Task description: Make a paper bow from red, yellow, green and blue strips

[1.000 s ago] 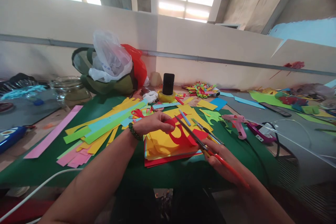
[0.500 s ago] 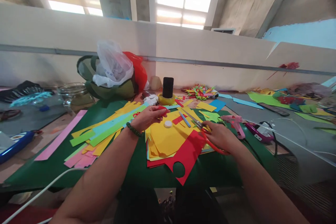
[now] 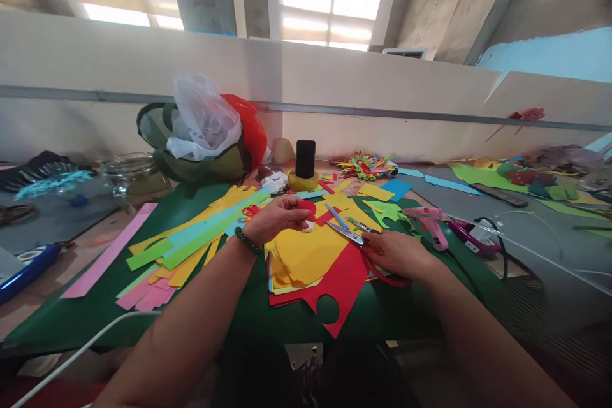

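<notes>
My left hand (image 3: 278,220) is closed, holding a small red paper disc (image 3: 307,207) between thumb and fingers above the yellow paper sheets (image 3: 301,255). A white round cap (image 3: 309,227) shows just under its fingertips. My right hand (image 3: 394,252) grips scissors (image 3: 348,234), whose metal blades point left toward the disc but stay apart from it; the orange-red handle is mostly hidden by the hand. A red sheet (image 3: 342,284) with a round hole lies below the scissors, on the stack. Beyond the blades rests a light blue pen (image 3: 337,215).
Paper strips (image 3: 196,236) fan out at left beside a pink strip (image 3: 112,248). A pink glue gun (image 3: 428,223) with a cord lies at right near a purple device (image 3: 473,237). At the back stand a phone (image 3: 306,158), a green bag (image 3: 205,162) and a glass jar (image 3: 136,178).
My left hand has moved slightly right and lower, and the red disc now turns its round face to view. The scissors have swung lower, their blades pointing more to the left.
</notes>
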Tool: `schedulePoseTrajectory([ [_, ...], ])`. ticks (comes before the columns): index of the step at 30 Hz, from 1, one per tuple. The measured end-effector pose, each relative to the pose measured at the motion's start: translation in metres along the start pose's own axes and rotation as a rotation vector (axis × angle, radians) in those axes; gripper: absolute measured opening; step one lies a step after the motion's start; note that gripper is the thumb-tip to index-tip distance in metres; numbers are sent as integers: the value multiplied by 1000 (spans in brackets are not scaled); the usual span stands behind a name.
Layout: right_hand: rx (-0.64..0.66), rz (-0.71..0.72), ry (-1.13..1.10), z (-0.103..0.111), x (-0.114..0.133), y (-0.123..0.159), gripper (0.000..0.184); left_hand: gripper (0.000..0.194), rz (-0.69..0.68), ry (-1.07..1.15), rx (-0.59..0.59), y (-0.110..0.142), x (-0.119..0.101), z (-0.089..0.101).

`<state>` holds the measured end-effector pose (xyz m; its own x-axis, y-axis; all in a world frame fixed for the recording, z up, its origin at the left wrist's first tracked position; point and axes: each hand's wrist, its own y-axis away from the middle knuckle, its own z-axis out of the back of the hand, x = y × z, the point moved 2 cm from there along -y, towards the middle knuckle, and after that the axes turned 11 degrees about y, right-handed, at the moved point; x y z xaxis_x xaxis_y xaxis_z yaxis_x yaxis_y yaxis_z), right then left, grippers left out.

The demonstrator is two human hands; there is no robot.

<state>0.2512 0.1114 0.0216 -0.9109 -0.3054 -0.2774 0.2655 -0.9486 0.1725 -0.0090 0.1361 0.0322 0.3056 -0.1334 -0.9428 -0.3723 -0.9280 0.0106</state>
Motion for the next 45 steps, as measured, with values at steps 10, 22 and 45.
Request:
schedulePoseTrajectory([
  [10,-502,301,-815,61,45,-35,27,46,-15,-126,10,-1,6,-9],
  [22,-318,458,-1371,39,53,-70,11,41,-37,-85,-58,-8,15,-5],
  [45,-373,583,-1357,37,55,-69,15,39,109,-234,-34,-3,11,-5],
])
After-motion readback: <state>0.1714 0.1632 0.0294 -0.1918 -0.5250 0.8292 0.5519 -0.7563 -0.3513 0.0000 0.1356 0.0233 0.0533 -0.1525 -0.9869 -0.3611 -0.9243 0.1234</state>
